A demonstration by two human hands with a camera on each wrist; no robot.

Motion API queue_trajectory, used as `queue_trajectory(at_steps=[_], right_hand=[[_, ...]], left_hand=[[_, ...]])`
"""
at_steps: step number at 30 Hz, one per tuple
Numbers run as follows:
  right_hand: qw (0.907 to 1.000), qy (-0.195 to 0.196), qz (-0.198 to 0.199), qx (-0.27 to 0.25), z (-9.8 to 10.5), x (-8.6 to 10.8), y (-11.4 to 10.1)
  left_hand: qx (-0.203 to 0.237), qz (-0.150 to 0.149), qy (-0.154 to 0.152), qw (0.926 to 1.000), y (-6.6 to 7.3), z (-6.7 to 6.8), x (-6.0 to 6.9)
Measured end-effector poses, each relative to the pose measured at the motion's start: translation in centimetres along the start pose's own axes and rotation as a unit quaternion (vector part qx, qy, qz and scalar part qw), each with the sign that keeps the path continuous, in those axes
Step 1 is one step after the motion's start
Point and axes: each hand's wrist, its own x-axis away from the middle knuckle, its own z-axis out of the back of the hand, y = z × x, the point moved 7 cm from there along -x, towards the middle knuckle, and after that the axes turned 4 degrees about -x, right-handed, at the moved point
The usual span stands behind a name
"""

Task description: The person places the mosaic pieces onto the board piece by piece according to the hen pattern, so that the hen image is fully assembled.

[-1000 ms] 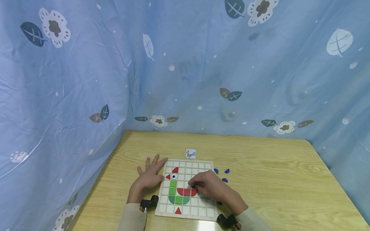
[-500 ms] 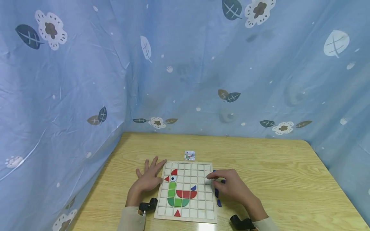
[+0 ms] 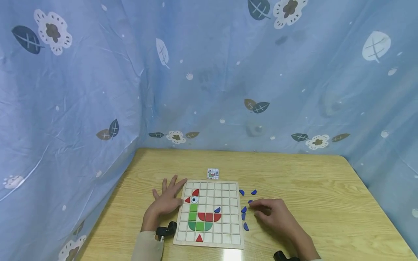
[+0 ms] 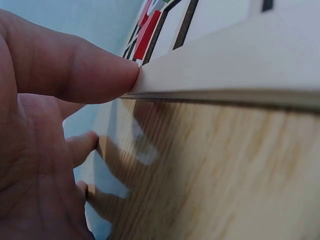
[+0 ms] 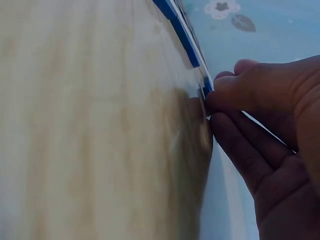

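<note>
Head view had the left hand (image 3: 166, 202) splayed, fingers apart, thumb touching the left edge of the gridded wooden board (image 3: 207, 246). Busy cells there: red triangles (image 3: 199, 238), an eye tile (image 3: 194, 199), green squares (image 3: 192, 216), a red row (image 3: 209, 217), and one blue half-disc (image 3: 217, 210) tilted just above it! Over right, the right hand (image 3: 277, 216) reached a loose blue piece (image 3: 250, 201) on the table (image 3: 303, 188), index fingertip right at it, thumb slightly apart; five more blue half-discs (image 3: 246, 226) lay near.
</note>
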Motion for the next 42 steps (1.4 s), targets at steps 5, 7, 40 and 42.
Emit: queue_trajectory(at_steps=[5,7,40,42], right_hand=[[0.9995,0.020,-0.015,-0.016,0.4,0.4,0.4],[0.9992,0.029,-0.017,-0.019,0.4,0.3,0.5],[0.9922,0.083,-0.085,-0.038,1.8,3.7,0.7],[0.9937,0.072,-0.074,-0.044,1.6,3.6,0.3]], left_hand=[[0.006,-0.011,0.010,0.9999,-0.6,-0.3,-0.4],[0.012,-0.019,0.016,0.9996,-0.7,-0.3,-0.5],[0.007,0.003,0.006,1.0000,0.0,-0.1,-0.2],[0.002,0.004,0.005,1.0000,0.0,-0.1,-0.2]])
